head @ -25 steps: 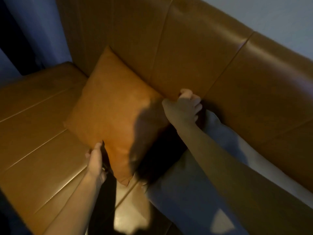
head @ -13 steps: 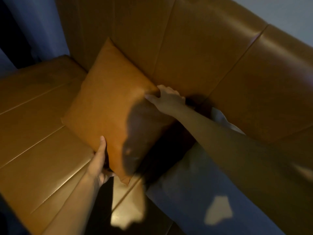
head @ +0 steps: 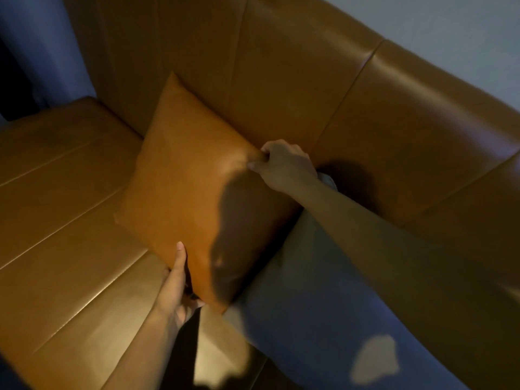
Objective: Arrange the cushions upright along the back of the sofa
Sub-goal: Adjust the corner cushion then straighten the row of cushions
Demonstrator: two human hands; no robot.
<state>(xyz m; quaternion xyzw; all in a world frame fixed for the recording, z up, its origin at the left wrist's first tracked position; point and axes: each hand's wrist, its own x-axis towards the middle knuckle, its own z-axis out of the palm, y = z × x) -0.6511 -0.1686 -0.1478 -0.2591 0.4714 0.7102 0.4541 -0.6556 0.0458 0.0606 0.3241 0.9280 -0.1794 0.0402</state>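
Tan cushion (head: 191, 175) leans against the sofa back (head: 281, 80), nearly upright. Right hand (head: 284, 161) pinches its top corner; left hand (head: 176, 280) cups its lower edge. Grey cushion (head: 318, 291) lies flat, unplaced.

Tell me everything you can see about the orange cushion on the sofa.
The orange cushion is square, smooth and leather-like, close in colour to the sofa. It stands tilted on the seat, leaning against the backrest, one corner pointing up. The right hand pinches its right corner; the left hand holds its lower edge. An arm's shadow darkens its lower right part. A grey cushion lies against its right side.
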